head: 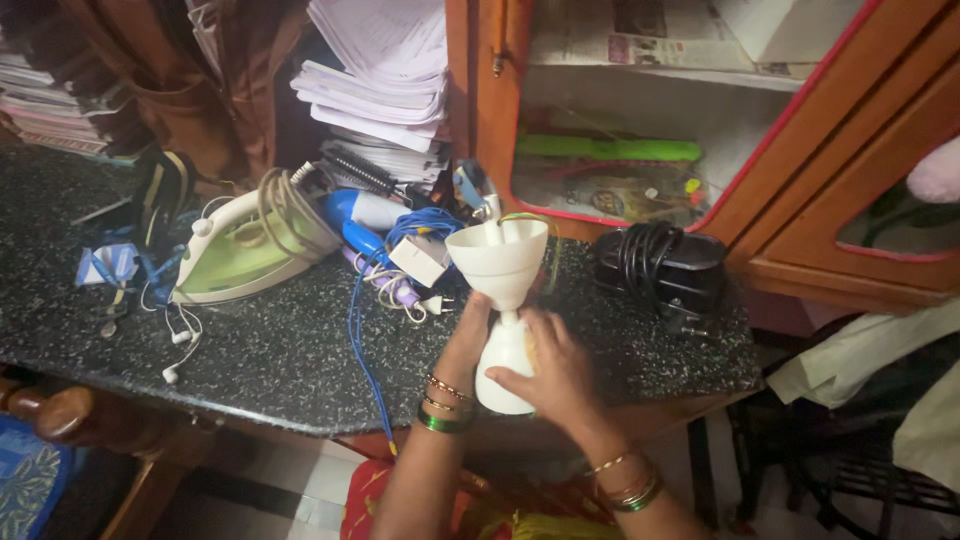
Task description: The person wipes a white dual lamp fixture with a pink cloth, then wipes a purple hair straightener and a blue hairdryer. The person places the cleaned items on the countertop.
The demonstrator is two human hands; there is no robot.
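A white hourglass-shaped plastic object (500, 262), with a cup-like flared top and a rounded base, stands at the front edge of a dark speckled stone counter (270, 350). My left hand (468, 335) grips its narrow waist from the left. My right hand (550, 375) wraps around its rounded lower part (503, 385) from the right. Both wrists wear bangles. A thin white stem sticks up inside the flared top.
A green and white clothes iron (245, 245) lies on the left with white earphones (180, 345). Blue cables (365, 330), a blue appliance and a comb sit behind. A black adapter with coiled cord (660, 265) rests right. Paper stacks (375, 75) and a wooden cabinet (800, 150) stand behind.
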